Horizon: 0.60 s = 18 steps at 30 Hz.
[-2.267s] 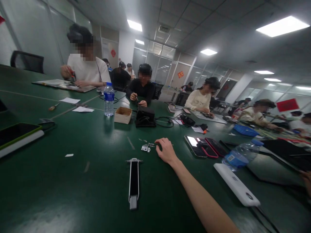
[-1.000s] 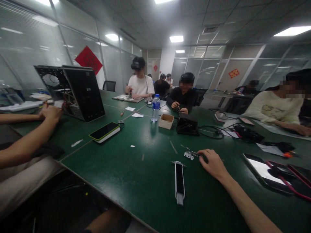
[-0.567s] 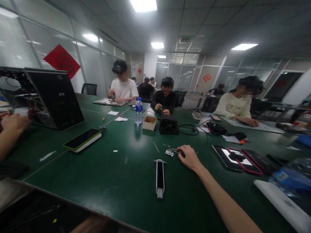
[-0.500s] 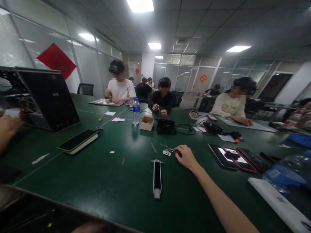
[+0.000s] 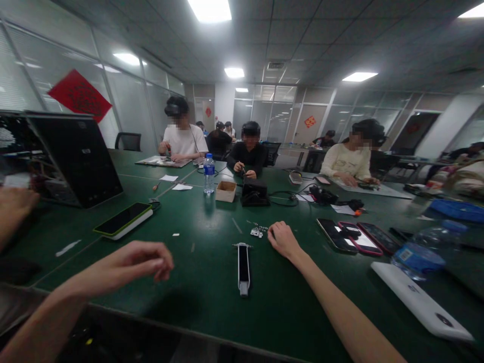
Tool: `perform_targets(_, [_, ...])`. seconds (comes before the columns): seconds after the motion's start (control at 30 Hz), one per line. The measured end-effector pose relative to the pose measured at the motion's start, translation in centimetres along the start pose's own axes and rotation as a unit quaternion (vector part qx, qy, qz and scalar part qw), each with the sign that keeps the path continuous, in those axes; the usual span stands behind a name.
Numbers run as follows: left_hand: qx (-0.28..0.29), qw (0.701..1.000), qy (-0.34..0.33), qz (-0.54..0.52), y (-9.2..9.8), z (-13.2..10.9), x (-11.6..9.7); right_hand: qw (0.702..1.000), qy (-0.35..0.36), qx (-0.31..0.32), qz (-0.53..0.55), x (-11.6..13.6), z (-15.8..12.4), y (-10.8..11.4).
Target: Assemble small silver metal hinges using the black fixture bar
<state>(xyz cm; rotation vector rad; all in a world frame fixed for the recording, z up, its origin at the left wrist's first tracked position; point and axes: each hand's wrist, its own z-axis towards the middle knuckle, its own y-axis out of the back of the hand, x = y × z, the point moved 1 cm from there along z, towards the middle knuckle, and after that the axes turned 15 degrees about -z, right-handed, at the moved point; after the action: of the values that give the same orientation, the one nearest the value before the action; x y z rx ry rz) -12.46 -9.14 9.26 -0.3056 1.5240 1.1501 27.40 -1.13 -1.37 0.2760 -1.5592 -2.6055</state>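
My left hand (image 5: 145, 260) hangs over the near table edge, fingers loosely bent, with nothing visible in it. On the table at centre right rests my right hand (image 5: 282, 238), its fingers lowered to the surface and slightly apart. Beside its fingertips lie a small silvery metal bracket (image 5: 256, 232) and several tiny metal pieces (image 5: 263, 228). Whatever may be under the right palm is hidden. Between the two hands lies a long, narrow device (image 5: 244, 269) with a black face, a white rim and thin metal pins sticking out sideways at its far end.
An open computer case (image 5: 77, 156) stands at left, another person's hand (image 5: 17, 204) near it. A green-edged phone (image 5: 123, 219), water bottle (image 5: 208, 174), small box (image 5: 226, 191) and black stand (image 5: 254, 192) are ahead. Phones (image 5: 336, 235), a large bottle (image 5: 419, 257) and white device (image 5: 419, 300) lie right.
My left hand has come up into view over the table from the lower edge. My right hand has shifted slightly, and the dark patch at its fingertips no longer shows. The view has turned slightly right.
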Motion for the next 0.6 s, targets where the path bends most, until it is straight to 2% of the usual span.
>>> perform_targets(0.03, [0.038, 0.999, 0.004, -0.027, -0.1, 2.6, -0.5, 0.999, -0.005, -0.004, 0.038, 0.6, -0.2, 0.2])
perform_targets(0.1, [0.032, 0.999, 0.001, -0.012, -1.3, 7.6, -0.4, 0.991, -0.020, 0.002, 0.129, 1.9, -0.6, 0.6])
perform_targets(0.17, [0.032, 0.998, 0.004, 0.059, -3.5, 11.7, 0.9, 0.977, -0.036, 0.022, 0.207, 3.1, -0.9, 0.9])
perform_targets(0.23, [0.075, 0.990, 0.009, 0.117, -5.6, 14.3, 2.8, 0.966, -0.041, 0.040, 0.253, 4.1, -1.0, 1.1])
perform_targets(0.3, [0.127, 0.982, -0.002, 0.138, -7.0, 15.6, 4.4, 0.959, -0.038, 0.050, 0.276, 4.6, -1.1, 1.5])
perform_targets(0.37, [0.149, 0.981, -0.003, 0.128, -7.4, 16.3, 5.4, 0.955, -0.033, 0.060, 0.288, 4.8, -1.1, 1.9])
perform_targets(0.47, [0.159, 0.981, -0.024, 0.111, -7.4, 16.6, 6.2, 0.950, -0.028, 0.077, 0.301, 4.8, -1.1, 2.5])
perform_targets(0.6, [0.146, 0.981, -0.075, 0.108, -7.5, 16.7, 7.0, 0.947, -0.016, 0.080, 0.311, 4.7, -1.1, 2.6])
